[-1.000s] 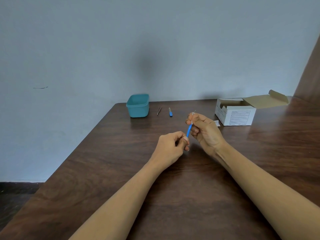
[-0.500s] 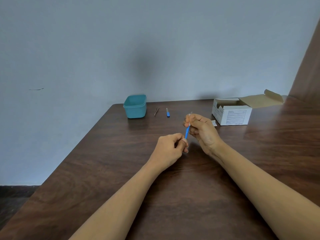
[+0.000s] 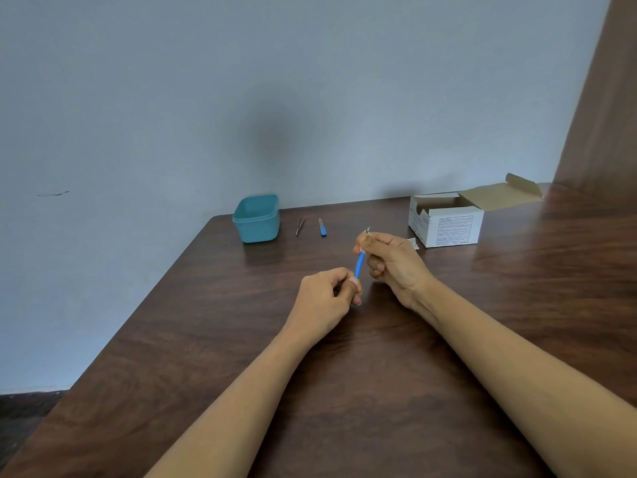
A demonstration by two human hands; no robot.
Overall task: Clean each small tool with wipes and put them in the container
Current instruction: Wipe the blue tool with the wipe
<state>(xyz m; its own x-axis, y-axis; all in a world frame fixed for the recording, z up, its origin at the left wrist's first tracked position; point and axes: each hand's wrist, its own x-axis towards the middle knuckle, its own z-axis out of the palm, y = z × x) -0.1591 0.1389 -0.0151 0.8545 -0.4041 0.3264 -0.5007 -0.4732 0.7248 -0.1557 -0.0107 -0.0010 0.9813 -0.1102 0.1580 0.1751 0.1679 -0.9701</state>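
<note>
The left hand (image 3: 327,298) pinches the lower end of the blue tool (image 3: 359,266), fingers curled tight round it, and the right hand (image 3: 393,263) clamps its fingertips on the upper part, with the metal tip poking out above them. A pale scrap at those fingertips may be a wipe, though it is too small to be sure. The tool stands tilted above the table (image 3: 241,339), held between the two hands, well apart from the container (image 3: 256,219) at the far edge. Compared with a second ago, both grips are the same and the tool keeps its tilt; the whole scene only sits slightly further left in view. Tweezers (image 3: 300,225) and a second tool (image 3: 322,227) lie just right of the container as before. The open box (image 3: 444,224) sits to the right, a packet (image 3: 413,243) touching its near corner.
</note>
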